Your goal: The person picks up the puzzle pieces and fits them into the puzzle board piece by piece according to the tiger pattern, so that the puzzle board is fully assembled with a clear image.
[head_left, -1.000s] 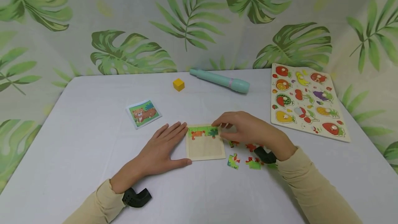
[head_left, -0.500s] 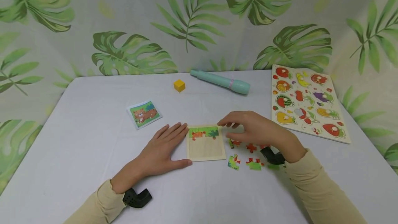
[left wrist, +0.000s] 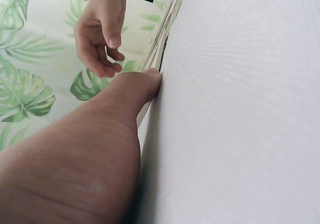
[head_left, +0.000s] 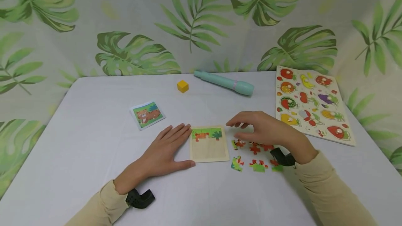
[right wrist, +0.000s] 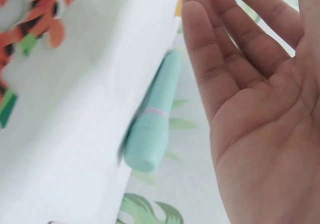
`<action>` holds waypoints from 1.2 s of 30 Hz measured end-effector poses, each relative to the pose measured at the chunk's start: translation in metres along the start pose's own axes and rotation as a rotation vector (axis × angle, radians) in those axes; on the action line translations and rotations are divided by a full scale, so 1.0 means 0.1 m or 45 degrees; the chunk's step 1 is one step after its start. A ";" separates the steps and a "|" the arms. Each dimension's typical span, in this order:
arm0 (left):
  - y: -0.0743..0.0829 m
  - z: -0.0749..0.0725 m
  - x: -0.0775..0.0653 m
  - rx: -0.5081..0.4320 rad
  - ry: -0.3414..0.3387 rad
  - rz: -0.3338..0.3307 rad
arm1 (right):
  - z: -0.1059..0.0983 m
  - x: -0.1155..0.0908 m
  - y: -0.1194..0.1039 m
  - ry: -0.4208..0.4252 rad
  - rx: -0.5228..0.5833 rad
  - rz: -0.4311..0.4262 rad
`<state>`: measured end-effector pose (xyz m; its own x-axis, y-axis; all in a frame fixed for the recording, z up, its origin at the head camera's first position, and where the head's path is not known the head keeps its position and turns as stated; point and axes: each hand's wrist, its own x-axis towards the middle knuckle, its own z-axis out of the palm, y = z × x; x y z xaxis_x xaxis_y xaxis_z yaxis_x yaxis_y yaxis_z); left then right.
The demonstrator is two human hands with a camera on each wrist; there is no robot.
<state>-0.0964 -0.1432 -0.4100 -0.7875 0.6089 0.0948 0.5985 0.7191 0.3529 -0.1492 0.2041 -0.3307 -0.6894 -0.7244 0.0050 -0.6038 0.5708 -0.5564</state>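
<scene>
A square wooden puzzle tray (head_left: 208,152) lies mid-table, its top row filled by joined puzzle pieces (head_left: 201,134) in green and orange; bare wood shows below. My left hand (head_left: 160,152) lies flat to the left, fingertips and thumb touching the tray's left edge. My right hand (head_left: 265,128) hovers right of the tray, above loose pieces, with relaxed fingers; the right wrist view shows the bare palm (right wrist: 265,129) and nothing held. Among the loose pieces are a green-and-red puzzle piece (head_left: 259,166) and a green corner-like piece (head_left: 237,164). The hand and wrist camera partly cover others.
A tiger picture card (head_left: 147,115) lies at the left. Farther back are a yellow cube (head_left: 183,86) and a teal microphone-shaped toy (head_left: 224,81). A fruit knob puzzle board (head_left: 314,104) lies at the right. A leaf-print cloth (head_left: 201,27) hangs behind.
My right hand has drawn away from the tray's upper right corner, moving right over the loose pieces. The left hand stays at the tray's left edge.
</scene>
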 end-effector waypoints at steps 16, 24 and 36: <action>-0.01 0.00 0.03 0.020 0.005 0.024 | 0.05 -0.17 0.12 -0.045 0.031 0.023; -0.01 0.01 0.01 0.015 0.003 0.003 | 0.10 -0.15 0.17 -0.090 0.053 0.055; 0.00 0.00 0.00 -0.001 -0.019 -0.015 | 0.14 -0.15 0.20 -0.176 0.052 0.125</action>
<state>-0.0965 -0.1429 -0.4099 -0.7924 0.6052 0.0770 0.5891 0.7261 0.3546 -0.1454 0.2211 -0.3540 -0.6812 -0.7135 -0.1639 -0.5174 0.6276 -0.5817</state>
